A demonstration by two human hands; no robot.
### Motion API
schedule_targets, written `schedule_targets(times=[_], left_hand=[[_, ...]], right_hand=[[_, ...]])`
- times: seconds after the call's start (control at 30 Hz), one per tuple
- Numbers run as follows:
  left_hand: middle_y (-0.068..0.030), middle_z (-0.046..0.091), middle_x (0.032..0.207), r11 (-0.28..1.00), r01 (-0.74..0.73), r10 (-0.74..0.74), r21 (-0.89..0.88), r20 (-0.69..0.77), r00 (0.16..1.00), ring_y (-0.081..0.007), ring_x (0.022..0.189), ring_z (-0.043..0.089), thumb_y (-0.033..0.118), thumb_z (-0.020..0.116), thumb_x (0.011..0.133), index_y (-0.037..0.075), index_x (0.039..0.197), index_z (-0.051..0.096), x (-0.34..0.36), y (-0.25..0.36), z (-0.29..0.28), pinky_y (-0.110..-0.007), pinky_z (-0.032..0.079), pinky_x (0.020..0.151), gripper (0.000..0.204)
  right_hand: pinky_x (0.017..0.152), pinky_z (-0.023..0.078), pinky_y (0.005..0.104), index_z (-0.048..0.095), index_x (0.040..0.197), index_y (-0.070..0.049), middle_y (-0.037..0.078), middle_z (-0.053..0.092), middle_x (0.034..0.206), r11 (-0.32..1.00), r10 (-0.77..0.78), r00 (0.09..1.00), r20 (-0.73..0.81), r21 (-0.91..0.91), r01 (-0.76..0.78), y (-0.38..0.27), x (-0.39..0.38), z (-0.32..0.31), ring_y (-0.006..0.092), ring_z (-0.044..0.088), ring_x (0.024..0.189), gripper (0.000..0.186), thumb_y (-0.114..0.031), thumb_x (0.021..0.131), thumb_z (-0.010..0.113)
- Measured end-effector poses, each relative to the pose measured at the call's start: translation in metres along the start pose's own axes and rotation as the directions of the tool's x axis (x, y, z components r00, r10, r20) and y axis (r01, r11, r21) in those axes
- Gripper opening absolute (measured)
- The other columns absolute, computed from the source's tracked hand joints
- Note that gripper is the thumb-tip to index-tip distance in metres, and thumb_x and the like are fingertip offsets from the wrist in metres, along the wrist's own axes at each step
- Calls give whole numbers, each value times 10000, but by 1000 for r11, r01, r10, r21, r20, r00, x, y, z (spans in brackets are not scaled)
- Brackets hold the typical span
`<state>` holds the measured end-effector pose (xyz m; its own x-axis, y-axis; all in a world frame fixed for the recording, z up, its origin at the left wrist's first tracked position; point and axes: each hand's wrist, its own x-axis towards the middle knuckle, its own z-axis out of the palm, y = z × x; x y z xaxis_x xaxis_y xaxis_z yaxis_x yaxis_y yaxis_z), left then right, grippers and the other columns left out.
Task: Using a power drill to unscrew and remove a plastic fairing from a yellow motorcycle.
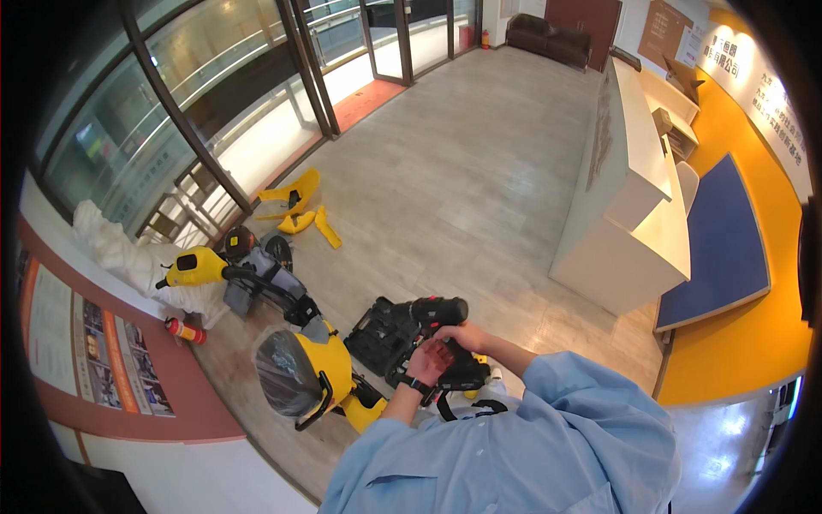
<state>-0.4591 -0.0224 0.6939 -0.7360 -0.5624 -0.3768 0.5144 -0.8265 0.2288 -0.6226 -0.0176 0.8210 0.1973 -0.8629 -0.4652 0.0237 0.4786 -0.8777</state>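
The yellow machine (330, 358) stands just beside the open black case (373, 336), which probably lies in front of the person to keep tools handy (a sensible spot). Above it, the right hand (467, 336) is wrapped round the drill (442, 311), seemingly steadying it; close by, the left hand (431, 361) is half curled, its contents unclear.

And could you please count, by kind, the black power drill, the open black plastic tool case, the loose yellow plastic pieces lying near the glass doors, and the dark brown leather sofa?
Black power drill: 1
Open black plastic tool case: 1
Loose yellow plastic pieces: 3 that I can tell apart
Dark brown leather sofa: 1
Total: 6
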Motion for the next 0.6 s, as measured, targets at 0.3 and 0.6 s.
schedule_targets(times=[0.3,0.6], left_hand=[[-74,585,1262,959,-218,220,-181,-7,975,-247,1188,533,293,508,951,107,1187,597,-16,-1,20,-448,395,1041,313],[-70,658,963,892,-207,85,-401,-301,950,-242,925,620,205,486,928,63,979,615,1,-8,-15,-408,499,831,199]], right_hand=[[814,510,322,707,988,-92,90,709,928,860,-232,967,108,-441,256,10,29,19,205,662,870,343,-310,725,731],[714,515,310,696,978,-53,66,694,846,977,-155,988,11,-147,155,10,19,-5,181,650,776,293,-242,753,700]])
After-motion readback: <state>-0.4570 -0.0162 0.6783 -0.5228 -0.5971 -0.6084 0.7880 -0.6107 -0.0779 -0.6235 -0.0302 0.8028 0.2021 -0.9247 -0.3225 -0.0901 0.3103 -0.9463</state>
